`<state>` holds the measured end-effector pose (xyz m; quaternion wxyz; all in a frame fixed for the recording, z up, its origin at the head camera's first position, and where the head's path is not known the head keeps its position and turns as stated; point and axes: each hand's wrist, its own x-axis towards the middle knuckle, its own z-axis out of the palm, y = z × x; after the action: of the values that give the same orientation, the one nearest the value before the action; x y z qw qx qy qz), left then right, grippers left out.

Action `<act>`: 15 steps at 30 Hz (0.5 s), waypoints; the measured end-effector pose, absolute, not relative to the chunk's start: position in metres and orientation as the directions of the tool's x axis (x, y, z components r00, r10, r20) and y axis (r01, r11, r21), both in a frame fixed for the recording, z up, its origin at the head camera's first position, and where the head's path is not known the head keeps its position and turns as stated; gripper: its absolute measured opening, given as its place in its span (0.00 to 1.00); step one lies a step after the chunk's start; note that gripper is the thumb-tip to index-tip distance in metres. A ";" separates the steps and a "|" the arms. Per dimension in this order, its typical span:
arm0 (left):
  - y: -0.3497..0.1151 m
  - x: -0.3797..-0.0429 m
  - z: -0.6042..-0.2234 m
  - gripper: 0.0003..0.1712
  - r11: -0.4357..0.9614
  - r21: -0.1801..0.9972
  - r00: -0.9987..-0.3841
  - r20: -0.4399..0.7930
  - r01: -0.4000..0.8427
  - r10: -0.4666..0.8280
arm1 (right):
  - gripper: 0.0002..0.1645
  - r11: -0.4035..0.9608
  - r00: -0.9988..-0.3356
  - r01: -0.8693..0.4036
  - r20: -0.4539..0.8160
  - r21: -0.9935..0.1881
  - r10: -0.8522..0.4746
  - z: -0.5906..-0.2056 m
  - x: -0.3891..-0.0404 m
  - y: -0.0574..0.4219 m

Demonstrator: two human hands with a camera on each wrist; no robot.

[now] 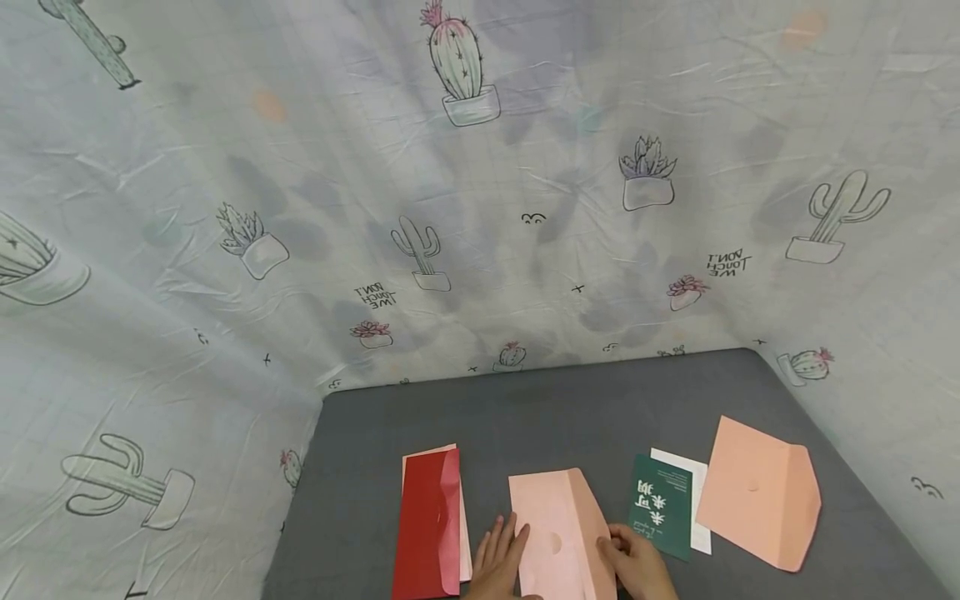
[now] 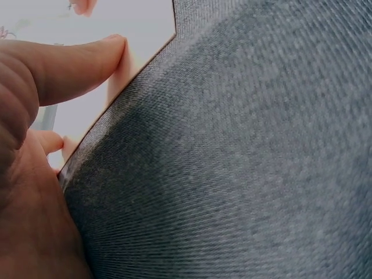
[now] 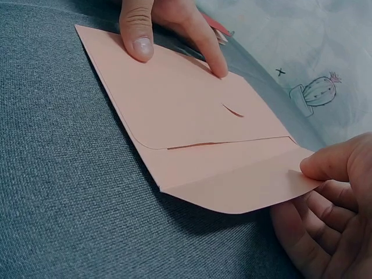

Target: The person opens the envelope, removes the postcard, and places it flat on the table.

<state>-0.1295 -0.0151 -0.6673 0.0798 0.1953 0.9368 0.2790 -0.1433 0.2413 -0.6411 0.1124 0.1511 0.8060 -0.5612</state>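
A long pale pink envelope [image 1: 551, 529] lies on the grey surface with its flap opened out to the right. My left hand [image 1: 497, 560] rests on its left side, fingers extended. In the right wrist view, the left thumb [image 3: 139, 35] and a finger press the envelope down. Between thumb and fingers, my right hand [image 1: 636, 560] pinches the edge of the flap [image 3: 244, 180], which lifts a little off the cloth there. A curved thumb slit shows in the envelope's front. The left wrist view catches the left hand [image 2: 64, 75] close over the envelope's edge.
Left of the hands lies a red envelope [image 1: 423, 521] on top of pink ones. A green card with white writing [image 1: 663, 504] overlaps a white card [image 1: 701, 492] at the right. Beyond them is another pink envelope [image 1: 757, 492]. Cactus-printed sheeting [image 1: 480, 250] surrounds the table.
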 end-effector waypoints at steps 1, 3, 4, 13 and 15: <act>-0.015 -0.129 -0.667 0.63 0.764 0.562 -0.912 -0.042 0.317 0.409 | 0.21 0.313 -0.930 0.368 -0.348 -0.875 0.120 -0.640 -0.143 0.241; -0.015 -0.129 -0.666 0.64 0.760 0.577 -0.914 -0.053 0.301 0.402 | 0.21 0.297 -0.928 0.373 -0.356 -0.879 0.113 -0.638 -0.143 0.242; -0.015 -0.129 -0.665 0.64 0.756 0.586 -0.915 -0.059 0.292 0.399 | 0.21 0.289 -0.928 0.372 -0.356 -0.882 0.108 -0.637 -0.143 0.242; -0.011 -0.135 -0.664 0.55 0.646 0.757 -0.908 -0.195 0.102 0.371 | 0.23 0.240 -0.934 0.354 -0.355 -0.904 0.044 -0.629 -0.143 0.250; -0.010 -0.135 -0.663 0.52 0.639 0.763 -0.912 -0.193 0.092 0.362 | 0.23 0.235 -0.935 0.352 -0.354 -0.906 0.036 -0.628 -0.143 0.251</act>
<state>-0.1346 -0.0101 -0.6628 0.1664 0.1274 0.8900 0.4050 -0.1435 0.2507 -0.6282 0.1304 0.1254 0.7750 -0.6055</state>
